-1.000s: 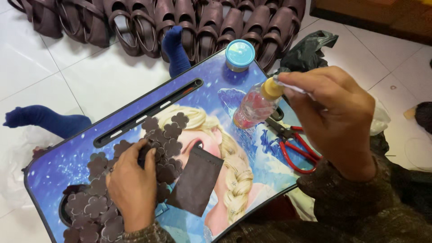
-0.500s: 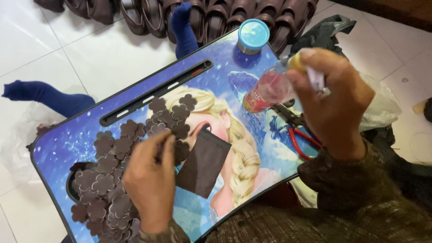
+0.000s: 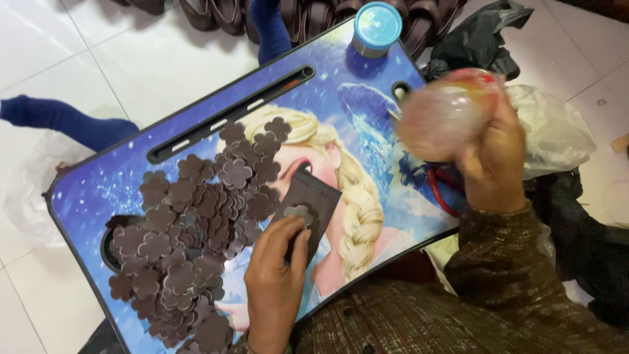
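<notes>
**Left hand presses flower on strap; right hand lifts blurred bottle**

Left hand [image 3: 278, 275]: nearest the camera, low centre, fingers drawn together, tips pressing a brown flower [image 3: 300, 213] down on a dark strap [image 3: 313, 196]. The strap lies flat on the bench [image 3: 98, 190], running away from the fingertips, tilted to the right. No full grip seen; the hand pins rather than lifts.

Just left of that hand: a heap of flowers [image 3: 190, 242], same brown cut-outs, overlapping, spreading from beside the wrist out past the fingertips. Some spill over a round recess in the bench at the far left of the heap.

Right hand [image 3: 495, 160]: raised above the bench's right edge, well apart from the left hand, fingers wrapped round a bottle [image 3: 445, 115]. The bottle is clear with a reddish tint, heavily motion-blurred; cap and tip cannot be made out. Sleeve [image 3: 517, 262] is brown, patterned.

Under the right hand, partly hidden: red handles [image 3: 440, 193], likely pliers, on the bench.

Beyond the left hand's fingertips: a long slot [image 3: 229, 115] in the bench. Beyond the bottle, at the bench's far corner: a tin [image 3: 377, 27] with a light-blue lid, upright.

Right of the right hand, on the floor: a pale bag [image 3: 557, 134], a black bag [image 3: 481, 42] beyond it. Farthest out: a row of dark sandals [image 3: 216, 10], and blue socks [image 3: 59, 118] at the bench's left and far edges.
</notes>
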Available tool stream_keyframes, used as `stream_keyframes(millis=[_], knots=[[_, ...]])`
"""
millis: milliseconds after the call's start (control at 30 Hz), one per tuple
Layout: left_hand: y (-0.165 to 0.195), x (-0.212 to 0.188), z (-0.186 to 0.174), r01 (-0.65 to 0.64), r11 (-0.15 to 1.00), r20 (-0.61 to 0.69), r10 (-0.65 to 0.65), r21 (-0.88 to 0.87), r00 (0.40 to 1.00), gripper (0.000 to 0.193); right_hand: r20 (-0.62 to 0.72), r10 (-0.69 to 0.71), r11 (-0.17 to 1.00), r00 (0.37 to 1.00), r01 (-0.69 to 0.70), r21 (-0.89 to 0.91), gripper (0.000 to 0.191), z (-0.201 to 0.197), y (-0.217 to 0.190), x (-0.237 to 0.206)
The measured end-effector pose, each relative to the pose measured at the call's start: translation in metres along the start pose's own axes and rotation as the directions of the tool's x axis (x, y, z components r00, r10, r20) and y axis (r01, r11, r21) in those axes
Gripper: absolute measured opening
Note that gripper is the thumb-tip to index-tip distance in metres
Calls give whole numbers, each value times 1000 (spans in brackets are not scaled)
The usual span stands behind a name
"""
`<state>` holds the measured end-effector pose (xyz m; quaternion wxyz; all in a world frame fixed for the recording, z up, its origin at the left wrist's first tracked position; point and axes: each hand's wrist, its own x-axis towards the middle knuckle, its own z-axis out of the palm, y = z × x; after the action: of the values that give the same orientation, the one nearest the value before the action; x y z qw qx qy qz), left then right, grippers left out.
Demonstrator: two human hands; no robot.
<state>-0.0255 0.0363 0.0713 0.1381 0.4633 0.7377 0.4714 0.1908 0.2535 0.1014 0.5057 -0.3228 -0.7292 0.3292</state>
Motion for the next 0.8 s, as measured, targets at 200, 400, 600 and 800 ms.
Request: stream_keyframes(millis=[200, 400, 600, 800], knots=[[1, 0, 4, -30, 999, 40, 28, 30, 999, 21, -251, -269, 950, 930, 213, -228, 23, 3, 38, 33], [4, -8, 2, -155, 951, 88, 136, 267, 987, 20, 333, -603, 642, 725, 688, -337, 23, 22, -21, 50], [6, -23, -5, -158, 918, 42, 153, 363, 987, 28, 333, -447, 657, 830, 558, -508, 18, 11, -65, 40], [2, -29, 0, -193, 882, 52, 189, 430, 981, 31, 324, -374, 850, 869, 461, -255, 23, 33, -119, 24]])
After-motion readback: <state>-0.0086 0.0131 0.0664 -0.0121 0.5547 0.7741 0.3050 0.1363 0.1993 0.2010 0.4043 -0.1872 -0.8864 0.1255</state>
